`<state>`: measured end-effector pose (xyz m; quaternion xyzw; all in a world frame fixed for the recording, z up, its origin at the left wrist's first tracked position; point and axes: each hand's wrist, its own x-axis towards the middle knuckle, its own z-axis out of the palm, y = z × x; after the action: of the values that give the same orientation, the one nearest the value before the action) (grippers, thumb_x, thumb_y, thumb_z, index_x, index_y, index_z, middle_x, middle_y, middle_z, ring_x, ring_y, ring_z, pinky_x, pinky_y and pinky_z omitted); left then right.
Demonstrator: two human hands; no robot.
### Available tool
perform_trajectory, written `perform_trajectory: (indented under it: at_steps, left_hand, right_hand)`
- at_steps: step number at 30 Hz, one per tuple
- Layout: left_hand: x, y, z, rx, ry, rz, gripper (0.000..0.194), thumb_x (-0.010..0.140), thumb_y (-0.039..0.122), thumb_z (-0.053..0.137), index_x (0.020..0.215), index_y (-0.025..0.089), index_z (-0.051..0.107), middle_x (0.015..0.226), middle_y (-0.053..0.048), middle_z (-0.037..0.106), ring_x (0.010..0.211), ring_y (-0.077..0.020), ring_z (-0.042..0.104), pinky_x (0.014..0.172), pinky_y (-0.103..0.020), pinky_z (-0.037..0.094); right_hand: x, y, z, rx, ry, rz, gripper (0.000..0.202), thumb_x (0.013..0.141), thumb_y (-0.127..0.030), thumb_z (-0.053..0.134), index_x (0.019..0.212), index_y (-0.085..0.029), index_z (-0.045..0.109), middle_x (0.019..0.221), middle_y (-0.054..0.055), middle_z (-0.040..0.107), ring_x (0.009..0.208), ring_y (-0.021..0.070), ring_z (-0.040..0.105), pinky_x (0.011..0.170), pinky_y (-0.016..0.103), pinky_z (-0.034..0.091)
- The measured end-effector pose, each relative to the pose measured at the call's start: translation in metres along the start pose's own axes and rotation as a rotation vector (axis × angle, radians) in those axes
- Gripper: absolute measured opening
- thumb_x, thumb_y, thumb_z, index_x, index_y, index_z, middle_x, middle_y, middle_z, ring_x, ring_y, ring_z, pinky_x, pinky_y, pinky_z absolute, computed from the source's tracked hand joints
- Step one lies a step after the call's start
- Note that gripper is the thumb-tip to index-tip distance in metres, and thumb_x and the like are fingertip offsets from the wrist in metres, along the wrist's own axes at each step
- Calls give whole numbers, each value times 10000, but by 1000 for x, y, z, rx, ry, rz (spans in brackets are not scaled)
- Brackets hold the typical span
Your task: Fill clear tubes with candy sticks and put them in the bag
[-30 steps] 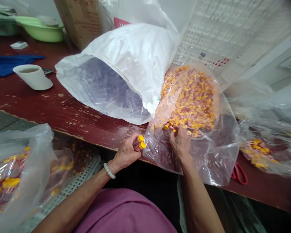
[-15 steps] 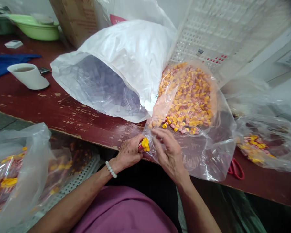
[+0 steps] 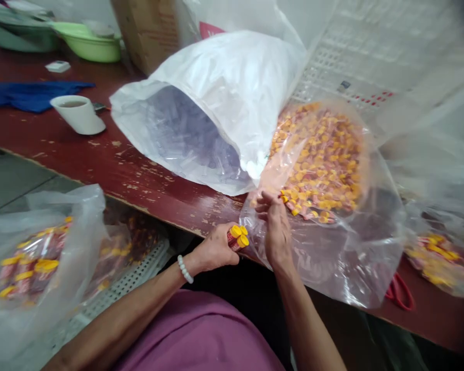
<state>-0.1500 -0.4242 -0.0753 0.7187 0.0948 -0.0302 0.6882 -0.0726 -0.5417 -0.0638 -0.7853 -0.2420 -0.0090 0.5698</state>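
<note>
My left hand (image 3: 218,246), with a beaded bracelet at the wrist, is closed round a small bunch of red tubes with yellow caps (image 3: 238,237); the caps stick out past the fingers. My right hand (image 3: 277,229) is at the near edge of a clear plastic bag (image 3: 332,263), its fingers loosely apart and nothing visible in them. Just beyond its fingertips lies a heap of small yellow-capped tubes (image 3: 325,159) inside that bag. To the left of the heap, a white sack (image 3: 235,82) gapes toward me, showing many clear plastic tubes (image 3: 189,134), blurred.
A white cup (image 3: 79,116), a blue cloth (image 3: 34,95) and a green basin (image 3: 88,44) stand farther left on the worn red table (image 3: 131,175). Bagged capped tubes (image 3: 31,268) sit low at left. Red-handled scissors (image 3: 400,292) lie at right, near another clear bag (image 3: 441,247).
My right hand has moved away from the left hand, up toward the heap, and its fingers have straightened. My left hand keeps the tubes. The whole view has shifted, with the table things farther right.
</note>
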Motion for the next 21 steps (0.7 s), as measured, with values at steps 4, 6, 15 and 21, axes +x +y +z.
perform_trajectory:
  at_steps: [4,6,15,21]
  left_hand:
    - [-7,-7,-6,-321,-10,-171,225,420,-7,555,572,144,485,533,61,449,482,-63,383,441,-199,286]
    - [-11,-14,-10,-430,13,-231,199,395,-10,540,507,139,471,521,48,466,490,-78,416,447,-208,324]
    - [-81,-13,-73,-422,332,-133,238,429,24,594,557,154,442,549,62,400,503,-54,343,436,-195,243]
    - [-149,-34,-196,184,1195,-231,207,522,123,629,601,169,443,578,57,463,514,-70,421,486,-197,334]
  right_hand:
    - [-31,1,6,-359,-433,-501,713,803,-493,569,1392,-184,313,1305,162,459,1204,316,434,975,519,385]
    - [-42,8,21,-433,-346,-643,756,781,-450,614,1401,-161,295,1230,184,499,1127,327,480,899,504,441]
    - [-39,-33,94,-233,-539,-724,795,709,-486,682,1364,-218,319,1253,161,485,1107,328,507,874,522,475]
    - [-24,-29,85,-134,-441,-510,522,815,-423,594,1282,-257,430,1258,129,485,1174,284,487,942,509,455]
